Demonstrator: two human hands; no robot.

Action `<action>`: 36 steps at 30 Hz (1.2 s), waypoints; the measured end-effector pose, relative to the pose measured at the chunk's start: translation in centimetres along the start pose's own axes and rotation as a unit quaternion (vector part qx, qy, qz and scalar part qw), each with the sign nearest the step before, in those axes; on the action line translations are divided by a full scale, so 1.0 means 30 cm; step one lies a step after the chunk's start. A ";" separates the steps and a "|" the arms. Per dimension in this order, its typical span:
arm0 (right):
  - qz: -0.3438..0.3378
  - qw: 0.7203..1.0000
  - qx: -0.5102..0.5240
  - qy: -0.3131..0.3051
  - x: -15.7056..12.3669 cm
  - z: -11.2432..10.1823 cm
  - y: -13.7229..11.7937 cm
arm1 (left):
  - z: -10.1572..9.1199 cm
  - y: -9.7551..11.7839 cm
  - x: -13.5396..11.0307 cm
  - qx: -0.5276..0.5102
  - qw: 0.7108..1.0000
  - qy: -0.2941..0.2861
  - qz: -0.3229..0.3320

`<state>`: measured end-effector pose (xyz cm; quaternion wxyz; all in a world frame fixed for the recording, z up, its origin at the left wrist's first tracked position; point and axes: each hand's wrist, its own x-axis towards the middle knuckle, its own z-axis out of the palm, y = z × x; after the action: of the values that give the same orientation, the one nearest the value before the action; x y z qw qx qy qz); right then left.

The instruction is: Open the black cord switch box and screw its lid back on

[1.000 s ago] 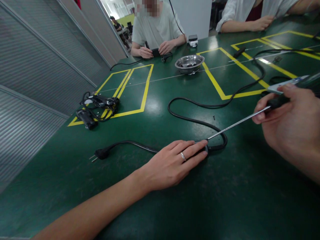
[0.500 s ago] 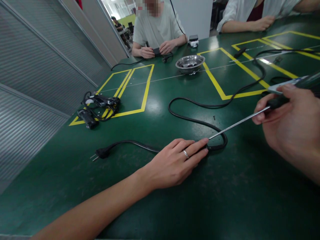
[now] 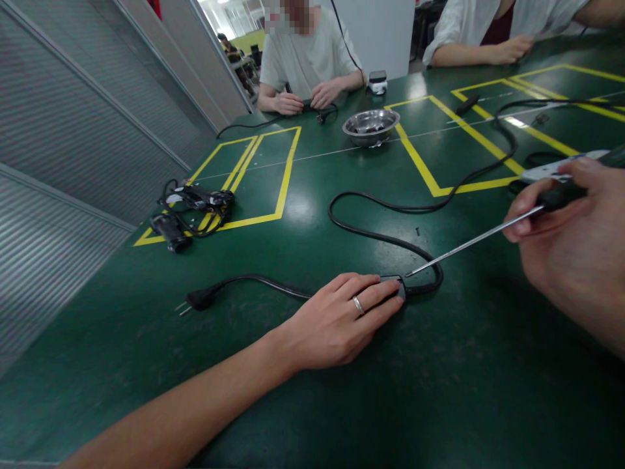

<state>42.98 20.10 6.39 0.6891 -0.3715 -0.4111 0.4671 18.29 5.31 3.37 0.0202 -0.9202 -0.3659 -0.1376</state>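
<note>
My left hand lies over a small black box on a black power cord, gripping it against the table with the fingers. The palm hides most of the box. From its left side the cord runs to a two-pin plug; from its right it loops back across the table. My right hand is closed around the dark handle of a screwdriver. The metal tip hangs just off the box's right end, close to my left fingertips. A small dark screw lies beyond the cord loop.
A bundle of black cables lies at left, in a yellow-taped area. Farther back stands a metal bowl with small dark pieces inside. Two people sit across the green table; one person's hands hold a dark object. A pale device lies beyond my right hand.
My right hand has moved slightly right, drawing the screwdriver tip away from my left fingertips. My left fingers have shifted back a little, so more of the black box shows.
</note>
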 end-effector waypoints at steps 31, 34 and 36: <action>-0.044 0.996 -0.018 -0.070 -0.034 0.011 -0.008 | 0.003 0.000 0.000 -0.007 1.000 0.002 0.002; -0.016 0.996 0.024 -0.090 -0.016 -0.004 -0.002 | 0.002 -0.001 0.001 -0.008 1.000 0.002 0.003; -0.011 0.996 0.029 -0.087 -0.008 -0.010 0.002 | 0.001 -0.001 0.002 -0.007 1.000 0.003 0.003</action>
<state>43.17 19.84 6.18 0.6667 -0.3045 -0.4594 0.5017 18.32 5.37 3.37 0.0151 -0.9210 -0.3619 -0.1432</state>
